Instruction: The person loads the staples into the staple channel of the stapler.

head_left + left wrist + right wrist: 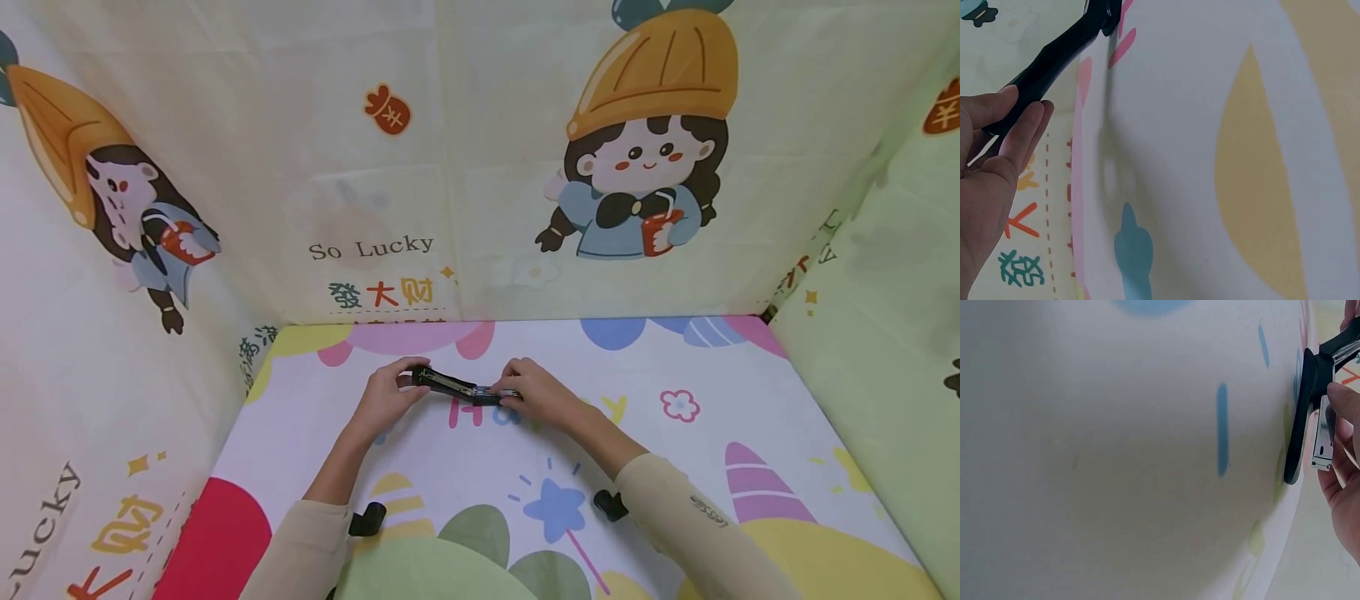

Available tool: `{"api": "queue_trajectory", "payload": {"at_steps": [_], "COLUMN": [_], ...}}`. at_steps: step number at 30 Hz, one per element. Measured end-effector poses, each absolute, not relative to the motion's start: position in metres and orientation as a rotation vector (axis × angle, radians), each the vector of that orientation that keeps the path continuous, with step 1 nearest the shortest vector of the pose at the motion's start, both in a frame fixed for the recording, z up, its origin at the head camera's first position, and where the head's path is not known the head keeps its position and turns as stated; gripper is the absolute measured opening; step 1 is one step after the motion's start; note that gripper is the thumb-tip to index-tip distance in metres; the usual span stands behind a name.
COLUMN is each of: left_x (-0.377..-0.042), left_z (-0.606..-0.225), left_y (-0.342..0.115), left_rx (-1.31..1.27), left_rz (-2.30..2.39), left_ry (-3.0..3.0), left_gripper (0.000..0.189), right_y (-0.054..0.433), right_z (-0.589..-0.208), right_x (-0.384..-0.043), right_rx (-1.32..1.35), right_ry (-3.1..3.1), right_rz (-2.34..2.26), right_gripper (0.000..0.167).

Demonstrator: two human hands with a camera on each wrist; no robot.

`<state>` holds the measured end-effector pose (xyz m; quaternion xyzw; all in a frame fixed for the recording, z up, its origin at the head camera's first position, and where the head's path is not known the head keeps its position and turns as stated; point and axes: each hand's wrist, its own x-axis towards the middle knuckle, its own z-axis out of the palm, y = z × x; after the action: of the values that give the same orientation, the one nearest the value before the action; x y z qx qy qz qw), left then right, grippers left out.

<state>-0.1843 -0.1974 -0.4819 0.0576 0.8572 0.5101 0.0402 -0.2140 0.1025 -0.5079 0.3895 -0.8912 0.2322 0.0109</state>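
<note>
A black stapler (450,384) is spread wide open above the far part of the table. At its left end, my left hand (386,402) grips the black top arm (1060,57) between thumb and fingers. My right hand (542,395) is at the other end, where the thumb and fingers pinch the silver metal magazine (1324,440). Beside that magazine runs the black base (1300,434), apart from it at the free end. In the head view, my fingers partly hide the stapler's two ends. Whether staples lie in the magazine cannot be made out.
The table (630,375) wears a white cover with colourful prints. Printed cloth walls (495,183) stand behind it and on both sides. A black strap piece (367,520) shows by the left wrist and another (611,505) by the right.
</note>
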Motion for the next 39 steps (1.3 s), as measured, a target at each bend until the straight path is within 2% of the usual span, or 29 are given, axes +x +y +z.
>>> {"api": "queue_trajectory", "payload": {"at_steps": [17, 32, 39], "left_x": [-0.185, -0.186, -0.186], "left_z": [-0.482, -0.482, -0.483], "left_y": [-0.197, -0.197, -0.198], "left_rx": [0.151, 0.148, 0.156], "left_rz": [1.542, 1.531, 1.543], "left_ry": [2.624, 2.625, 2.631], "left_gripper": [0.049, 0.050, 0.050], "right_y": [0.123, 0.132, 0.138], "right_z": [-0.512, -0.515, -0.517], "right_x": [-0.209, -0.209, -0.209], "right_rx": [1.099, 1.101, 1.058], "right_ry": [-2.804, -2.786, -2.830], "right_rz": [0.770, 0.792, 0.871], "right_gripper": [0.019, 0.018, 0.021]}}
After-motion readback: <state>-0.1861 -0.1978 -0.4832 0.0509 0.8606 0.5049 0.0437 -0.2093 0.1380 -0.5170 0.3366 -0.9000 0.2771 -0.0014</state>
